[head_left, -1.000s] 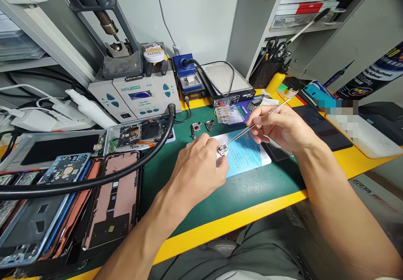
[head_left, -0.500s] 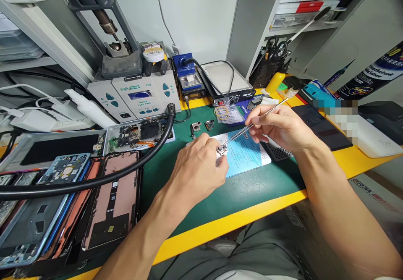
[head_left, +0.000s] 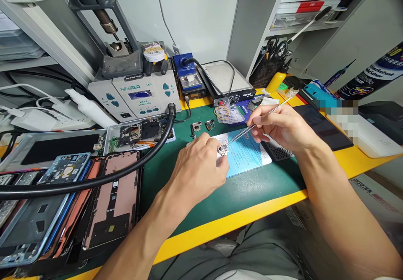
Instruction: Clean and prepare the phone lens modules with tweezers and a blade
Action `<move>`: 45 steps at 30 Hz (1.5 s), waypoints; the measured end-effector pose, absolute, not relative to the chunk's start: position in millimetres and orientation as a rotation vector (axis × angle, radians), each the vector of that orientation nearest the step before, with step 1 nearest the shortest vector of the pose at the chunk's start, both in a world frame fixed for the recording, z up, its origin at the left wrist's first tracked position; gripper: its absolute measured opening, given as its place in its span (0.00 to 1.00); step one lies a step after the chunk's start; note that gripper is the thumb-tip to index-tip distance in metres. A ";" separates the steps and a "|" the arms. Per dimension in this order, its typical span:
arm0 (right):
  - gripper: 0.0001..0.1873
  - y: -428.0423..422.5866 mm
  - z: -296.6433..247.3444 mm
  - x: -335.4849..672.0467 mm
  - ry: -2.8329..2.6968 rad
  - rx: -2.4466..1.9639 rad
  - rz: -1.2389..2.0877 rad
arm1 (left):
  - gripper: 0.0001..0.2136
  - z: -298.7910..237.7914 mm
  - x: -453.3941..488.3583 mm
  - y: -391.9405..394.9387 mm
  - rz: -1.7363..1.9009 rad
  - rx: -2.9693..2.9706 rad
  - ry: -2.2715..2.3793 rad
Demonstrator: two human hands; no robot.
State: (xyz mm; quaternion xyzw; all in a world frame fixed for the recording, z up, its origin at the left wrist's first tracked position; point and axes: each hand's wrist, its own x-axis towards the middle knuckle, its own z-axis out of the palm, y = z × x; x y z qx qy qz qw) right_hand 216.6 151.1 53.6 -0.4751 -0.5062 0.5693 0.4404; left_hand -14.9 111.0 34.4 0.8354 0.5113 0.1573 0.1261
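Between its fingertips my left hand (head_left: pixel 201 160) grips a small silvery part (head_left: pixel 223 149), which looks like a phone camera module; the fingers partly hide it. My right hand (head_left: pixel 277 124) is closed around slim metal tweezers (head_left: pixel 241 134), their tips touching or just over the top of the small part. Both hands work above a blue and white printed card (head_left: pixel 245 152) on the green mat (head_left: pixel 189 213). Two similar small modules lie behind my left hand: a grey one (head_left: pixel 195 127) and a darker one (head_left: pixel 210 124).
At left, a thick black hose (head_left: pixel 138 168) arcs over opened phone housings (head_left: pixel 111 196) from the hot-air station (head_left: pixel 138 95). A soldering iron holder (head_left: pixel 185 72) stands behind. On the right are a dark phone screen (head_left: pixel 324 126) and a yellow bottle (head_left: pixel 277 80).
The tweezer tips have shifted slightly on the small part, covering more of its top. My left hand stays almost still.
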 end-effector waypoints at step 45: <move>0.03 148.2 55.1 215.3 -1.288 -1.139 1.361 | 0.06 39.9 -13.4 109.5 0.454 2.432 1.502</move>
